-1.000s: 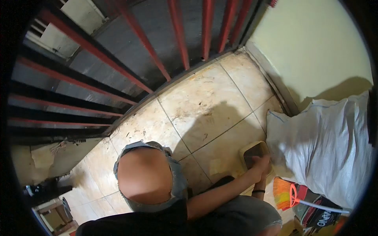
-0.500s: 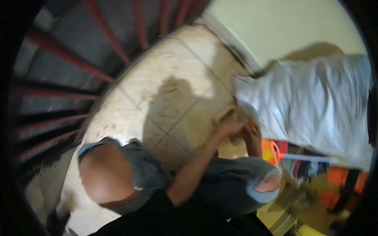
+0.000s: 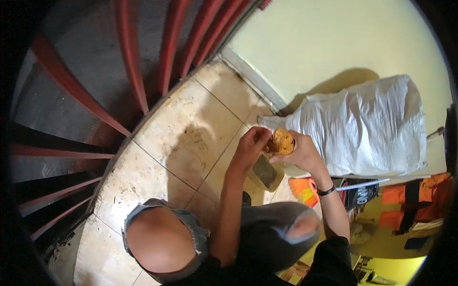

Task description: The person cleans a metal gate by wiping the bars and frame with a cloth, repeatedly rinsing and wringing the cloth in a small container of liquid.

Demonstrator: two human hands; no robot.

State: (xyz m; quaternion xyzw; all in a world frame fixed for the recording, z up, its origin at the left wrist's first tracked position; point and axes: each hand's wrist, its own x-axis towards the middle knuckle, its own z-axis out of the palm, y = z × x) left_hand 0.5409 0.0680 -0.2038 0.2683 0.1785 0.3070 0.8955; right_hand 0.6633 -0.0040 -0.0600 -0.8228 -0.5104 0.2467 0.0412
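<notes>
My right hand, with a dark band at the wrist, holds a round orange-brown object with dark marks on its face; I cannot make out its kind. The fingers of my left hand are pinched together at the object's left edge. Whatever lies between those fingertips is too small to name. Just below both hands, a pale yellow rectangular container with a dark inside sits on the tiled floor.
A large white woven sack leans by the pale wall. Red railing bars run along the left floor edge. Orange bristles with a light pole lie right of my knee. Orange-and-black items are farther right.
The view has shifted and sharpened. My right hand now turns the round object's face upward, and both hands sit above the container, which shows more fully.
</notes>
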